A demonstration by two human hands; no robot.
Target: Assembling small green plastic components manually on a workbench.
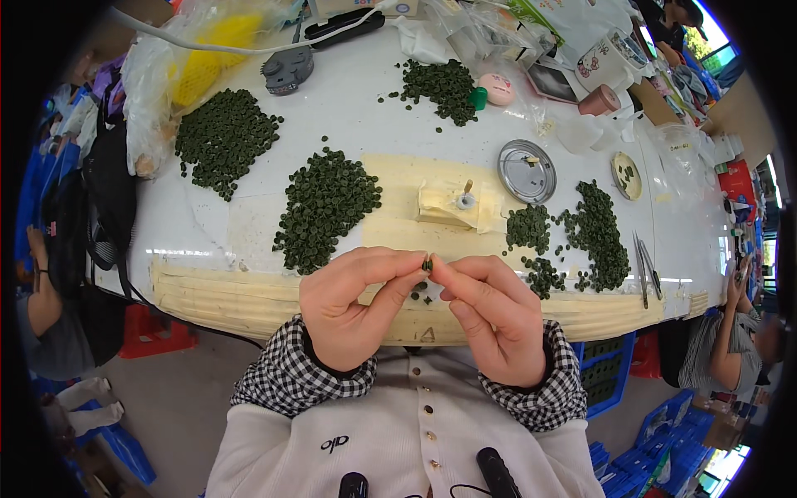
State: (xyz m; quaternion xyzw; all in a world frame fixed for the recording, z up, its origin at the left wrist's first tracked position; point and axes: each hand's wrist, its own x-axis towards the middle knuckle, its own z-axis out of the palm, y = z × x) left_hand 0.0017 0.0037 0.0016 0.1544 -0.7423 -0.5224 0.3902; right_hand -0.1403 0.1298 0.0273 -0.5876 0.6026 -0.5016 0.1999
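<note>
Between the fingertips of my left hand (359, 292) and my right hand (490, 309) is a small dark green piece (427, 265), pinched just above the table's near edge. Both hands are closed on it, and the fingers partly cover it. A couple of similar loose pieces (426, 300) lie on the taped edge below. Just beyond my hands stands a block wrapped in cream tape (448, 207), with a short metal post on top. To its left spreads a heap of small round green pieces (328, 207); smaller clusters (530, 228) lie to its right.
More green heaps sit at the far left (224, 137), far middle (444, 90) and right (599, 236). Near the right are a round metal tin (526, 172), a small yellowish dish (627, 176) and tweezers (642, 272). A grey device (287, 70) and a mug (612, 60) stand farther back.
</note>
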